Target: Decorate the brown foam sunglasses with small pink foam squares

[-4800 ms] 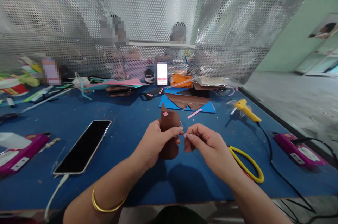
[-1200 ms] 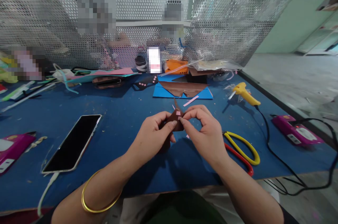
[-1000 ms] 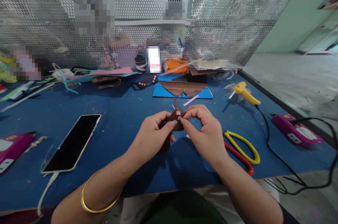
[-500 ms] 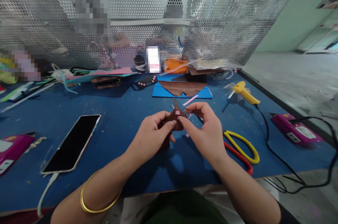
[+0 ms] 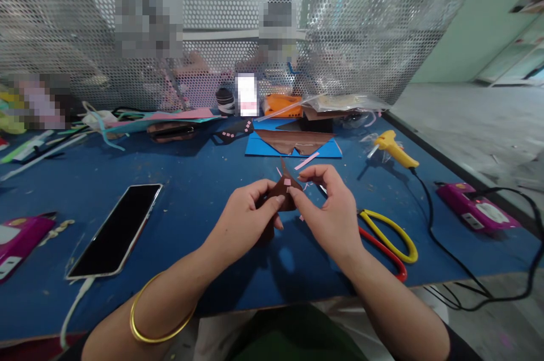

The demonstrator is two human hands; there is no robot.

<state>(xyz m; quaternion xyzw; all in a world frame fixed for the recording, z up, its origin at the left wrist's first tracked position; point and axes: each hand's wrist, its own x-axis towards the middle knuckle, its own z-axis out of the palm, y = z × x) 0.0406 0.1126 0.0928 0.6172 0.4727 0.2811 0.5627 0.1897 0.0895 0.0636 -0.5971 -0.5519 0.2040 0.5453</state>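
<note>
My left hand pinches a curved brown paper piece between its thumb and fingers, above the blue table. A small pink square sits on the piece near its pointed top. Just below that, the thumb of my right hand touches the brown surface at a second pink bit, partly hidden by the thumb. My right index finger is curled and stands apart from the thumb. Beside my right hand lie scissors with one yellow and one red handle, their blades mostly hidden by the hand.
Behind my hands a brown cutout rests on a blue sheet, with a pink strip nearby. To the right are a yellow glue gun and its cord. A phone lies left. A perforated metal screen stands behind.
My right thumb has shifted very slightly on the brown piece, and the piece has tilted a little. My left hand keeps its hold.
</note>
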